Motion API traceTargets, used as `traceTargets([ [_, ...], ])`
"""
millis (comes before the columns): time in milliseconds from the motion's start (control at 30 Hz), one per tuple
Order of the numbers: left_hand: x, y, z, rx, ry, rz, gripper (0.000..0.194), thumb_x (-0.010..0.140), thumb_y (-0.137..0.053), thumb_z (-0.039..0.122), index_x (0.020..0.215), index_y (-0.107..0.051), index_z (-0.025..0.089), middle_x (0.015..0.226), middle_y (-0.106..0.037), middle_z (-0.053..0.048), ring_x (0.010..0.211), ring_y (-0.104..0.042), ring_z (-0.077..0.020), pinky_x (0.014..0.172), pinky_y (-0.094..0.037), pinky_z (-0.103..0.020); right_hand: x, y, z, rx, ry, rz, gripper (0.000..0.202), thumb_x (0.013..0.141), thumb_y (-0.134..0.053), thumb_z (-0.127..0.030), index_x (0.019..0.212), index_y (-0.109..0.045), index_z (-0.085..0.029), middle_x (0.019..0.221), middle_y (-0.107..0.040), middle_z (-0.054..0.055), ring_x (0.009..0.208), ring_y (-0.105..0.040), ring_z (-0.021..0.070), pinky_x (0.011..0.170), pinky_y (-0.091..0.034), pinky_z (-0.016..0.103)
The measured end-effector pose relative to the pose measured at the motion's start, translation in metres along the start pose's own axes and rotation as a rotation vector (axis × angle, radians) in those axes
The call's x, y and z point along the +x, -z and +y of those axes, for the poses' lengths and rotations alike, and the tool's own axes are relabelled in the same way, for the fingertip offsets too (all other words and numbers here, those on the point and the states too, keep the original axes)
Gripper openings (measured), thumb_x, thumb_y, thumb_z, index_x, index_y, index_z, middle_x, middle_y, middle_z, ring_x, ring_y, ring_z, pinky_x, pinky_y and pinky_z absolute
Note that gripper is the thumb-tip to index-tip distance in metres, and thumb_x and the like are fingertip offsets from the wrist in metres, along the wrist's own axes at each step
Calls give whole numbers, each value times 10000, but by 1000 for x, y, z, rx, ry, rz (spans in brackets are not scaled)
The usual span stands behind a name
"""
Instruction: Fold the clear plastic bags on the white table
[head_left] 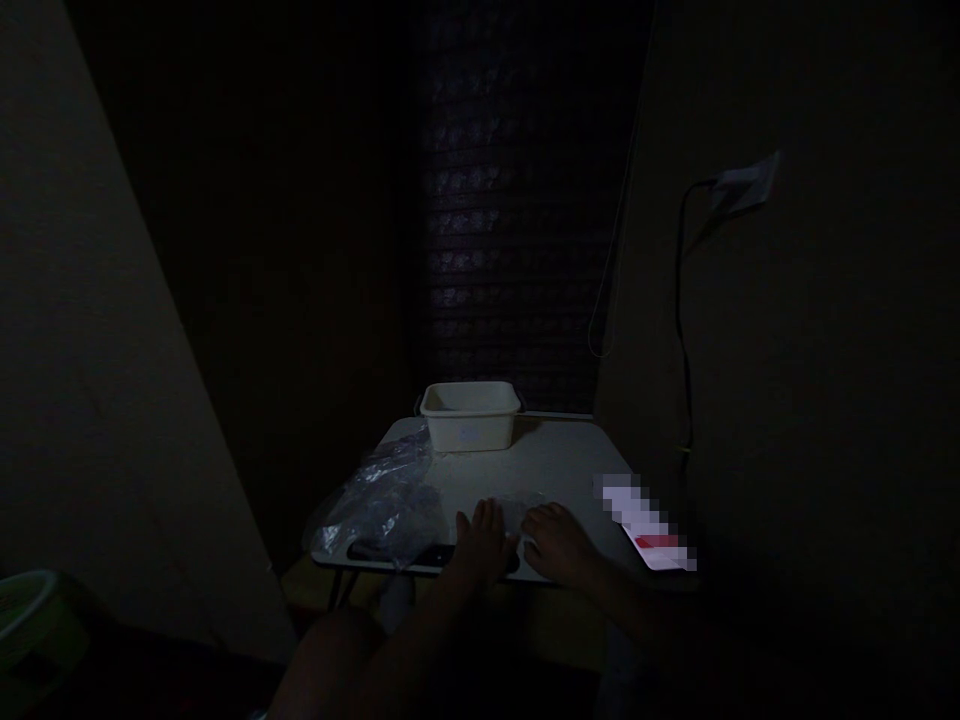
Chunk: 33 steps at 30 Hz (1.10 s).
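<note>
A small sheet or bag of clear plastic (517, 503) lies on the white low table (547, 455), its outline faint in the dim light. My left hand (482, 540) rests over its left side, fingers stretched out and slightly apart. On the right edge of the plastic is my right hand (559, 543), its fingers pointing left and a little bent, with a gap between thumb and fingers. Neither hand is visibly gripping anything. To the left of my left hand spreads a crumpled pile of clear plastic bags (382, 500), overhanging the table's front edge.
A white plastic tub (471, 430) with side handles stands at the table's back. A lit, blurred-out screen (649, 530) lies at the right edge. A black cable (681, 300) hangs from a wall outlet (746, 185). A green basket (37, 630) sits at lower left.
</note>
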<state>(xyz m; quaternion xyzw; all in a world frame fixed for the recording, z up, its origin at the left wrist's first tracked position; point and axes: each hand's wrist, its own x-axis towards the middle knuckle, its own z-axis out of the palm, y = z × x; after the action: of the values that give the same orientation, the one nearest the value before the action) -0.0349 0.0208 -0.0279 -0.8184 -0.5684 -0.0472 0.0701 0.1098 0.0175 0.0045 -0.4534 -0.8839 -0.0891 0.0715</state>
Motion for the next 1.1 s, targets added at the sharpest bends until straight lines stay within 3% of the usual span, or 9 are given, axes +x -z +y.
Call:
traceTargets([
  [133,1,1,0,23,-5,30,531,758,-45,394,1163,-216,96,1220,-201,-130,1106,-137,-243,807,-151,-499,1,1,-2,30,-29,52,247,681,-333,-245,816,-519,-156,854,-522,51,829,-416,163,768,-240,296],
  [300,2,7,0,25,-64,44,499,760,-68,360,1172,-194,107,1226,-186,-123,1115,-112,-223,816,-146,-490,12,-4,-9,100,2,137,385,764,-176,-247,1081,-359,-129,1115,-388,72,1019,-297,150,858,-160,294],
  [567,2,10,2,-7,-55,-12,500,742,-149,362,1176,-184,116,1214,-217,-126,1104,-150,-235,804,-147,-507,21,-31,-13,175,-15,-6,517,772,-24,-381,1165,-231,-116,1209,-255,79,1108,-149,168,885,-81,380],
  [1100,1,7,4,48,7,9,558,752,-51,400,1152,-235,57,1212,-208,-151,1106,-131,-247,804,-162,-494,2,-34,19,79,-144,-51,589,745,-19,-441,1167,-223,-83,1230,-185,99,1119,-107,175,882,-60,389],
])
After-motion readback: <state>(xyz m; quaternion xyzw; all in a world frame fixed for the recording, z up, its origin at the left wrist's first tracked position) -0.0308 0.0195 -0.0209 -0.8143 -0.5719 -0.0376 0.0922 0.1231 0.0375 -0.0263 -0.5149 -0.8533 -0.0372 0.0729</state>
